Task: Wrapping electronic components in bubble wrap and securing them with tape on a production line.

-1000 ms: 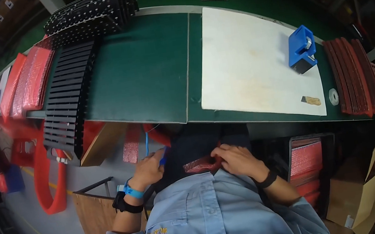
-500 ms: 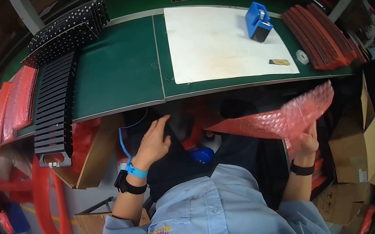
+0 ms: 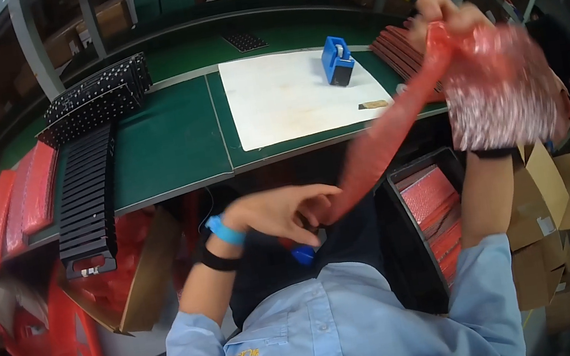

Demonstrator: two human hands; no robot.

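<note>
Right hand point(image 3: 448, 13) raised, fingers clamped on top of red bubble-wrap bag point(image 3: 493, 91); left hand point(image 3: 290, 210) pinches its lower tail. Bag fully off the bin stack point(image 3: 437, 210), stretched between both hands; not yet opened or filled.

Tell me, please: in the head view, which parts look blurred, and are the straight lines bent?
In the head view, the raised right hand and the red bubble-wrap bag are smeared by motion blur; the left hand is sharper; the green table edge bows from fisheye distortion; the corners fall into black.
</note>
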